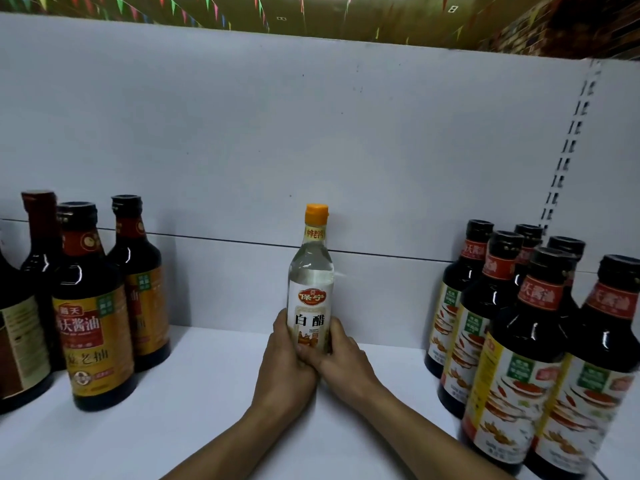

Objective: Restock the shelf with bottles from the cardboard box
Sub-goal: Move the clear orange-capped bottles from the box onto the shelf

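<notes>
Two bare forearms reach in from the bottom edge and meet at the middle of the white shelf board [207, 393]. The left hand [285, 362] and the right hand [346, 355] wrap the lower part of a tall clear bottle of colourless liquid [310, 271] from either side. Their fingers are curled round its white paper label and touch one another in front of it. The bottle stands upright, near the centre of the shelf and towards its back. Its base is hidden behind the hands, so whether it rests on the board cannot be told. Its orange plastic cap [316, 213] is on.

Right of the clear bottle, well apart from it, stands a cluster of dark bottles with black caps and white-and-yellow labels [519, 341]. They stand in rows running from the front of the shelf to its back. Left of the clear bottle, also well apart, stands a smaller group of dark bottles with gold-and-red labels [91, 323].

Behind the clear bottle rises the plain white back panel [277, 133], which has a horizontal seam at about the height of the bottle's neck. A slotted metal upright [571, 140] runs up the panel to the right of the bottle. Above the panel, strings of coloured bunting flags [207, 8] hang under the ceiling.
</notes>
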`<state>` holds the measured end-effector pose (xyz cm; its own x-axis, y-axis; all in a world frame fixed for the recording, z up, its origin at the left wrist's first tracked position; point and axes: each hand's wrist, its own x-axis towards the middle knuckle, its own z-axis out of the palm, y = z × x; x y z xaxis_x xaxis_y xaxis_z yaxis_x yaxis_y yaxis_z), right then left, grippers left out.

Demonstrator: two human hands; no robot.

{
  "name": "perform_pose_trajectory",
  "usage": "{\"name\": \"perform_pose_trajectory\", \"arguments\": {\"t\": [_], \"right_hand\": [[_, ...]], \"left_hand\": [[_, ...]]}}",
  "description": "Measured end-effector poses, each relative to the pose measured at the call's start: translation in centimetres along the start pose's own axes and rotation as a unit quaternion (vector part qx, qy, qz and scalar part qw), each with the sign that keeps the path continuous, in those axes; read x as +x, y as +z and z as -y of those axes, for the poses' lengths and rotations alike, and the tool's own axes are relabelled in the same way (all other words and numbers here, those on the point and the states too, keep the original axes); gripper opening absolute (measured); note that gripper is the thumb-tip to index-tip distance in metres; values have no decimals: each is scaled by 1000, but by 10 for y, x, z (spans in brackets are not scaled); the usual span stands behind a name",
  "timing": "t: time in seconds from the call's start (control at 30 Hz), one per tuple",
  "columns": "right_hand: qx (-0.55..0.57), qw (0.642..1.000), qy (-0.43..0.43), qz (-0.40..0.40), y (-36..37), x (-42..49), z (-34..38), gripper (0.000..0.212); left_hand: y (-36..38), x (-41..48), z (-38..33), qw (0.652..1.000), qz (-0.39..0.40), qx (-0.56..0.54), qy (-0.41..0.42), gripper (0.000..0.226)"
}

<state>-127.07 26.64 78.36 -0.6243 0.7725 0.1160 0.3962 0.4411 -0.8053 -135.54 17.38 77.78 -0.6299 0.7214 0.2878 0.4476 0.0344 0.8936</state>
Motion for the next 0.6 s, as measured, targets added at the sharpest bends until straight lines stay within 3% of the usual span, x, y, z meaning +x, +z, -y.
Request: {"name": "perform_pose_trajectory", "arguments": {"t": [0.07,0.17,0.6], "right_hand": [[-22,1000,-2,-10,5,3,0,72],[-27,999,-6,-21,6,3,-2,74],[-16,999,-18,-24,3,-1,2,79]], "left_hand": [[0,2,4,1000,-20,-2,-5,70],[2,6,10,1000,-28,1,-9,90],[1,9,11,999,-27,-24,-34,97]]}}
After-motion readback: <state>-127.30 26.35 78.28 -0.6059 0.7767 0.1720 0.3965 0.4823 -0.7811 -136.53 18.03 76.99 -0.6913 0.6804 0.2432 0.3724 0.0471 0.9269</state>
